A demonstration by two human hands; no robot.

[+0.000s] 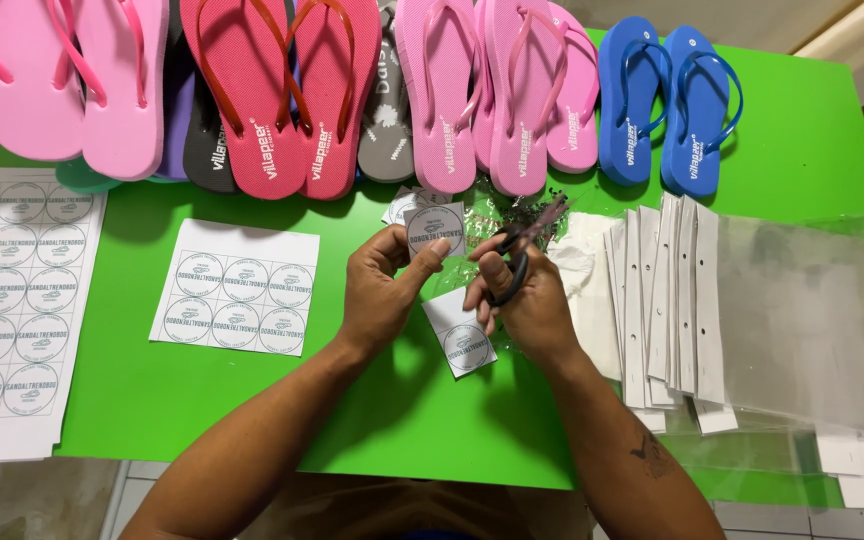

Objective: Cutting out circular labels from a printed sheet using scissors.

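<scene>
Paper label square (435, 226) pinched in my left hand (384, 290) above green table (252, 400); right hand (522, 300) closed round black scissors (520, 250) just right of label. Best turn paper, not blades; follow printed circle, short snips.

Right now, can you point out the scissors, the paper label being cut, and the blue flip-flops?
scissors (518, 262): head view, on the black handle in the right hand.
paper label (435, 226): head view, on its round print, pinched by the left hand.
blue flip-flops (694, 120): head view, right sole.
</scene>
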